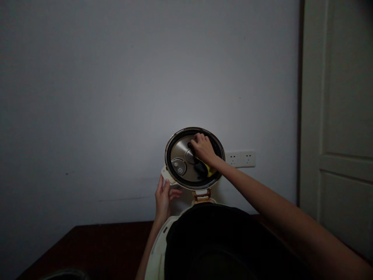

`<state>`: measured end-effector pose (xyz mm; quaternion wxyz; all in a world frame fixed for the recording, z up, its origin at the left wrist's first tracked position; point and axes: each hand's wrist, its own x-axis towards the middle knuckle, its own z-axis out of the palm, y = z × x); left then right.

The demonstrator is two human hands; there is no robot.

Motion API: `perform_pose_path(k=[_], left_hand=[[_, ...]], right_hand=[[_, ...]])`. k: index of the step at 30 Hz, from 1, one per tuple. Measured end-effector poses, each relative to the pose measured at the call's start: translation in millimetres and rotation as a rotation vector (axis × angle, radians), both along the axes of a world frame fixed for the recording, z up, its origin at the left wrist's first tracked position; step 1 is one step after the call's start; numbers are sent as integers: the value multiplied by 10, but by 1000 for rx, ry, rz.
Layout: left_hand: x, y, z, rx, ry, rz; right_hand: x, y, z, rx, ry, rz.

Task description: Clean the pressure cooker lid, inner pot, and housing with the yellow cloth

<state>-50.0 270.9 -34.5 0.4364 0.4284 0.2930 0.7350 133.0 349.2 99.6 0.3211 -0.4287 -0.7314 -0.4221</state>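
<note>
The lid (182, 147) of an electric cooker stands raised on its hinge (203, 194), its metal inner face toward me. A small round valve plate sits at the lower left of that face. My left hand (163, 197) grips the white tab on the lid's left edge between thumb and fingers. Pressed against the right half of the lid is my right hand (203, 149), its fingers closed on a black and yellow cloth (210, 171). Below, the white cooker body (155, 264) holds a dark inner pot (215, 229), its inside mostly in shadow.
A dark red table (116, 245) carries the cooker against a pale wall (116, 97). Right of the lid is a wall socket (241, 159). A panelled door (344, 116) stands at the right. Part of a round rim (68, 272) shows at the bottom left.
</note>
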Motion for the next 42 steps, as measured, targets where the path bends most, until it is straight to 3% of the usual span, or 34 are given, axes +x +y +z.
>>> perform_pose_path(k=[5, 8, 12, 18, 23, 30, 35, 42], left_hand=[[6, 10, 0, -6, -18, 9], [7, 15, 0, -10, -17, 12], [5, 31, -6, -12, -10, 13], [9, 27, 6, -39, -5, 29], [1, 12, 7, -31, -6, 14], [4, 17, 7, -29, -10, 24], [6, 0, 7, -3, 1, 7], [11, 3, -3, 15, -5, -1]], right_hand=[[-93, -99, -130, -112, 118, 38], [-258, -152, -326, -116, 83, 241], [-376, -95, -492, -127, -171, 468], [-251, 122, -293, -76, -252, 433], [-72, 204, -139, -66, -98, 284], [190, 149, -388, -118, 77, 110], [309, 63, -586, -225, 41, 224], [284, 56, -737, -243, -19, 520]])
